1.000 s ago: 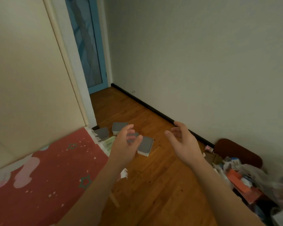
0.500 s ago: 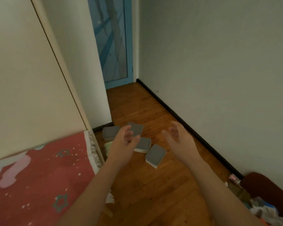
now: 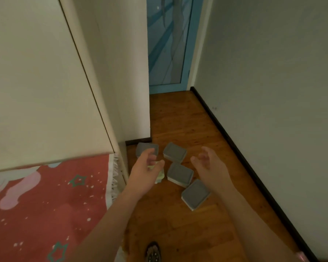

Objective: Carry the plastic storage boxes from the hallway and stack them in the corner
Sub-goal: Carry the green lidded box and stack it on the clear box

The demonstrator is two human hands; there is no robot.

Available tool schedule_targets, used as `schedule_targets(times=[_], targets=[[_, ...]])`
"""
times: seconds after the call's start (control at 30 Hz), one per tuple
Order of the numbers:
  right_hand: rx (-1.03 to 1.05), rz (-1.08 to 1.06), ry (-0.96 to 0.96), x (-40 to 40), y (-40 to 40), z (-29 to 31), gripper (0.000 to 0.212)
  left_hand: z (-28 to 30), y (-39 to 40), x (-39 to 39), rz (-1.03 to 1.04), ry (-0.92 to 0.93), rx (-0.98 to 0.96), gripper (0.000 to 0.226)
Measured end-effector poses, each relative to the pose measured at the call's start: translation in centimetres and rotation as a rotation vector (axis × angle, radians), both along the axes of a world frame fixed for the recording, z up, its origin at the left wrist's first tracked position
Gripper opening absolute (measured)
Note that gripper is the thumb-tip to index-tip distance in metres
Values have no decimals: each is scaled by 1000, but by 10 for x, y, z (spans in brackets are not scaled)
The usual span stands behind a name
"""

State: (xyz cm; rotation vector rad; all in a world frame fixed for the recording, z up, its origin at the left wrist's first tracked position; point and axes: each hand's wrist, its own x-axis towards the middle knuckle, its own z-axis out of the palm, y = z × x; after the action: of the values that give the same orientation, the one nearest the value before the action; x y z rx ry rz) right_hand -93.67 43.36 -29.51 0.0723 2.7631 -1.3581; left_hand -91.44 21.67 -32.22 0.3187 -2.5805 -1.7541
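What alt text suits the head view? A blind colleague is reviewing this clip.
Two empty hands, left hand and right hand, reach toward grey-lidded plastic boxes scattered on a wooden floor beside a red patterned bedspread.

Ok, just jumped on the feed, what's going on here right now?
A person is reaching both hands toward grey-lidded plastic boxes scattered on the wooden floor. The left hand and right hand are open and hold nothing. Four grey boxes, such as the nearest box, lie loose and unstacked, and a pale green one shows behind the left hand.
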Motion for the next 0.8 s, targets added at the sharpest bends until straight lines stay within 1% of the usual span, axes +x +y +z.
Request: schedule_targets(times=[0.2,0.27,0.4,0.57,0.67,0.8], targets=[[35,47,-63,-84,-20,-23,68,-23,-11,-72,30,-66,-1,53],[17,45,-83,-110,-27,-35,67,-31,-16,-96,40,-84,-9,53],[30,75,-151,-152,-39,-61,68,-53,-23,-130,74,-116,-17,53],[41,86,-174,-197,-53,-92,69,-78,-31,-170,142,-148,-48,51],[66,123,-192,-226,-55,-111,67,-90,-29,-194,173,-159,-49,49],[59,155,-247,-270,-54,-144,63,-112,-27,-228,231,-234,-75,49]])
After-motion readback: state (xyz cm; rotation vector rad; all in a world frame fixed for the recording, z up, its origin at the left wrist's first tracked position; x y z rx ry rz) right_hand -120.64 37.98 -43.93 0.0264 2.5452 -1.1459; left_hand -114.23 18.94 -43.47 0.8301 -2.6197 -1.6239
